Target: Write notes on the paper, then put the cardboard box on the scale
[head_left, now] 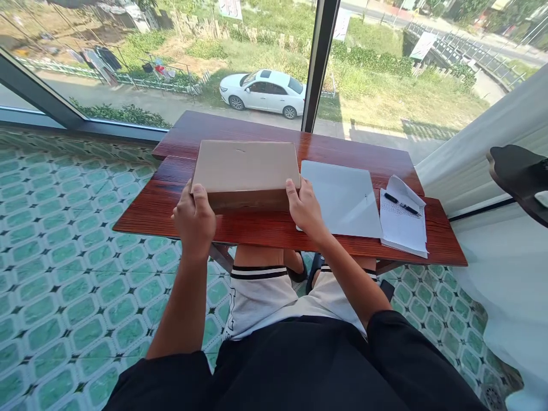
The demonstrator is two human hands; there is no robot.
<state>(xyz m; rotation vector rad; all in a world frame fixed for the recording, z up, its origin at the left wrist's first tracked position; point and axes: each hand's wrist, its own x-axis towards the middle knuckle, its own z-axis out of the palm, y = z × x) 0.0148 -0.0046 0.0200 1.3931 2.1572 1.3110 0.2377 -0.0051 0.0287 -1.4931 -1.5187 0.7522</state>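
Note:
A closed brown cardboard box [248, 165] is held between my two hands over the left part of the dark red wooden table [145, 211]. My left hand [194, 220] grips its near left corner, thumb on the top edge and fingers out of sight around the side. At the near right corner, my right hand [305, 205] clasps the box the same way, thumb on top. Whether the box rests on the table or is slightly raised, I cannot tell. Just right of my right hand lies a closed silver laptop [342, 197].
Right of the laptop, an open notebook [402, 222] with handwriting carries a black pen [402, 204]. Large windows stand behind the table, with a window post [321, 63] between panes. A white curtain [492, 234] and a dark curved object [520, 177] are at the right.

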